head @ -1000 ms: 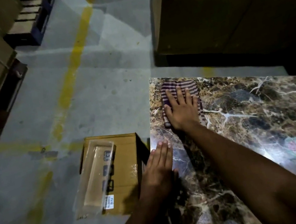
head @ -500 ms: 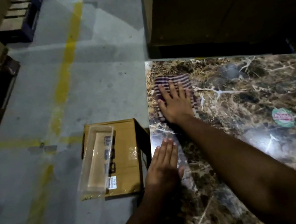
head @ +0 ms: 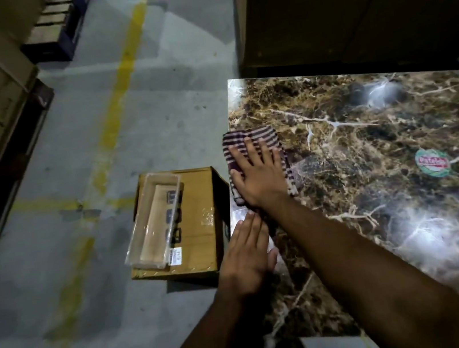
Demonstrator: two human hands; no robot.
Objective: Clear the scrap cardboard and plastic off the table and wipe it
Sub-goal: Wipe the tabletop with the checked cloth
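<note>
The right hand (head: 255, 174) lies flat with its fingers spread on a striped cloth (head: 250, 140), pressing it down on the bench (head: 365, 128) near the bench's left edge. The left hand (head: 247, 258) rests flat and open on that same edge, just below the cloth. On the floor beside the bench sits a cardboard box (head: 196, 218) (a clear plastic tray (head: 155, 224) lies on top). A round sticker (head: 432, 162) is stuck on the bench.
</note>
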